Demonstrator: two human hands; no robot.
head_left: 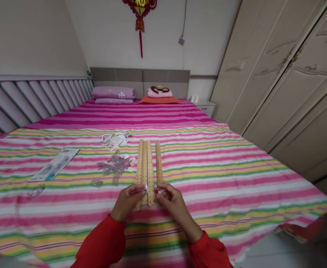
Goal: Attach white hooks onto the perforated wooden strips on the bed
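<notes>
On our bed point(221, 193) with its striped sheet, 4 perforated wooden strips point(150, 171) lie side by side, left of them a printed card point(54, 165) and clear plastic pieces point(114, 165). Over the strips' near ends, our left hand point(128, 201) pinches a small white piece point(146, 189) in its fingers point(137, 190); our right hand point(172, 204) holds its fingers point(160, 190) pressed together just beside it.

Long tan wooden strips point(149, 167) are showing rows of dark dots, a small white piece point(146, 189) is showing plain white, a cotton bedspread point(221, 186) is running in pink, yellow, green and white stripes, cloth sleeves point(102, 242) are showing solid bright red, and a padded headboard point(141, 79) is showing grey.
</notes>
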